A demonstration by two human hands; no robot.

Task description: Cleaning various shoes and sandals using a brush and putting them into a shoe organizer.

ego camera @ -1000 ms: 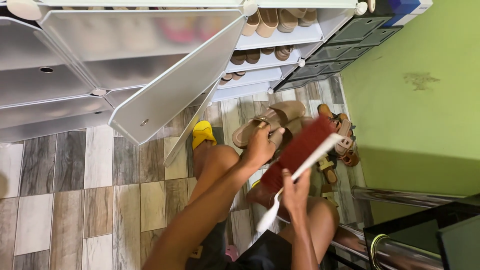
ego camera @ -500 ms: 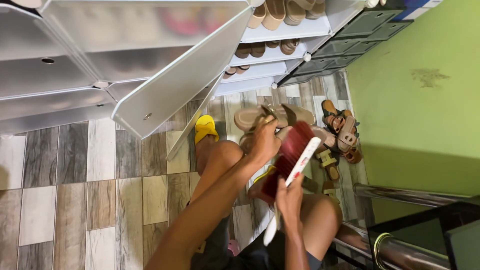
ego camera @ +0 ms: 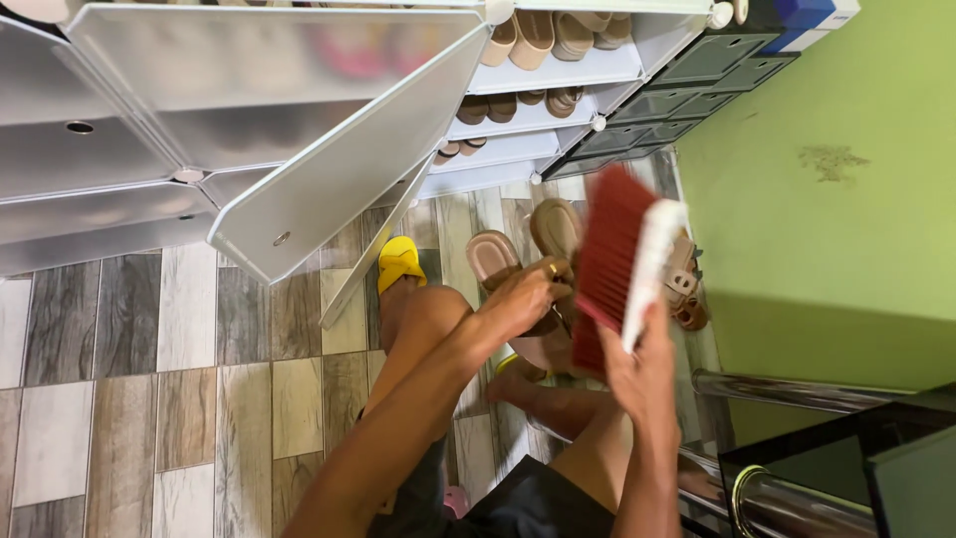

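A: Compared with half a second ago, the red-bristled brush (ego camera: 615,257) is lifted higher. It stands now above the sandals, and its bristles face toward the shoe cabinet (ego camera: 249,110), no longer down at the floor.

B: Going from the left: the cabinet has its white door (ego camera: 339,169) swung open over the tiled floor (ego camera: 149,379). Then comes the yellow slipper (ego camera: 399,261) on the person's own foot, just beside the door's lower edge.

A: And the left hand (ego camera: 526,297)?

B: It lies on the beige sandal (ego camera: 508,274). The fingers are curled around the sandal's edge and pinch it; a ring shows on one finger. The sandal rests on the floor, touching a second beige sandal (ego camera: 556,227) behind it.

A: The right hand (ego camera: 642,367) closes around the lower end of the brush's white back, with the fingers pressed together on it. The palm side is hidden, so I cannot tell how deep the grip is.

B: I think that to brush the sandal well, the left hand should tilt the sole up toward the bristles and hold it firmly, because a loose sandal will slide away under the strokes.

A: Yes, and short strokes away from the body seem better, so the dust does not fall on the legs. Brown sandals (ego camera: 685,284) lie near the green wall (ego camera: 827,199), so the brush has little room on that side.
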